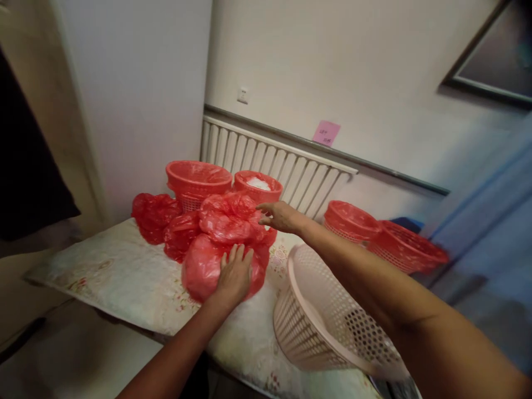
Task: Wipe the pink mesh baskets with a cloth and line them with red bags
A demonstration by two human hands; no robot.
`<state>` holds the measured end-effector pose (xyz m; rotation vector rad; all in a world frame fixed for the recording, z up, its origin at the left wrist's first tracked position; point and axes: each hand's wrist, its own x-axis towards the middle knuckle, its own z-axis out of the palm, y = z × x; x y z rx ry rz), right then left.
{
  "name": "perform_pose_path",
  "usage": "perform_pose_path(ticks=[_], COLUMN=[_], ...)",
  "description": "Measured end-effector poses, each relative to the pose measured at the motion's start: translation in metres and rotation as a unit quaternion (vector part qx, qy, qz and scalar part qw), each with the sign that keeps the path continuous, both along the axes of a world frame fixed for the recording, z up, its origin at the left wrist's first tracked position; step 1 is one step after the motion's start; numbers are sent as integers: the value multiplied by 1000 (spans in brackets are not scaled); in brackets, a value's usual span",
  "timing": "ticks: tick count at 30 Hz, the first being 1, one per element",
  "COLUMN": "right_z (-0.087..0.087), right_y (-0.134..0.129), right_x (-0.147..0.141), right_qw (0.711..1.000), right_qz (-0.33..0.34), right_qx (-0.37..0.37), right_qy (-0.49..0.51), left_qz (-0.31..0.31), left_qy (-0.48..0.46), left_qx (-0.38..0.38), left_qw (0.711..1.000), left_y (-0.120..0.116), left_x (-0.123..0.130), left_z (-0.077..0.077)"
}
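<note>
Several filled red plastic bags (203, 260) are heaped on the table's left half. My left hand (235, 271) lies with spread fingers against the front of the lowest, largest bag. My right hand (279, 216) reaches over from the right, its fingers apart beside the upper red bag (228, 216); whether the fingertips touch it I cannot tell. Below my right forearm a pale perforated plastic basket (297, 316) lies tilted, its opening partly hidden by that arm.
Behind the bags stand two red lined baskets, a wide one (199, 172) and a smaller one (258, 194) with something white inside. More red baskets (351, 219) are at the right. A radiator (286, 166) runs along the wall. The table (124, 271) has a floral cover.
</note>
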<state>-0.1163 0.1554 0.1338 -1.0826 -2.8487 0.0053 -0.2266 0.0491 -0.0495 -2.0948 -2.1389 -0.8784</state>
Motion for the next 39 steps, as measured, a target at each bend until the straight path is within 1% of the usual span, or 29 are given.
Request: perform_pose_path(ticks=[2,3,5,8,10,12,15,17,19,21,22,24,25,28,31,34,37,39], right_z=[6,7,7,0,-9,-23,-56,-82,-107,-126,-132,-140,-142,-144,-145,-150,-165,-183], right_y=[-15,-23,-40,-68,-88,-111,-147,-170,-188,-199,-202,-204,-204,-200,-197,-201,-211,-217], right_x=[40,60,102,163,200,232,265,276,278,275,273,269,267,261,258,256,256,261], right_qw=[998,995,987,974,963,948,934,935,936,929,922,908,904,896,885,870,843,812], right_qz=[16,16,-3,-36,-47,-66,-97,-108,-95,-72,-62,-50,-47,-50,-70,-84,-92,-123], right_qx=[-19,-30,-53,-77,-85,-74,-8,45,96,165,198,244,253,263,269,264,270,281], right_qy=[62,96,152,208,252,303,344,336,324,324,327,338,343,355,374,408,456,496], left_qz=[-40,-58,-85,-102,-111,-135,-210,-259,-289,-292,-285,-266,-258,-247,-244,-248,-250,-248], left_qy=[-64,-97,-150,-176,-165,-139,-83,-54,-25,26,55,99,109,112,117,130,144,155], left_qx=[-5,6,60,159,216,262,291,287,271,245,232,213,210,213,207,200,196,197], left_qw=[997,994,983,966,956,946,930,921,918,924,928,935,937,939,940,939,937,936], left_y=[-5,-9,-18,-38,-55,-71,-93,-103,-110,-113,-113,-114,-114,-114,-114,-112,-110,-109], left_x=[12,19,35,63,85,106,138,158,175,187,191,194,194,191,189,189,187,185], left_z=[9,13,21,35,43,51,59,60,59,55,53,50,49,48,49,50,51,51])
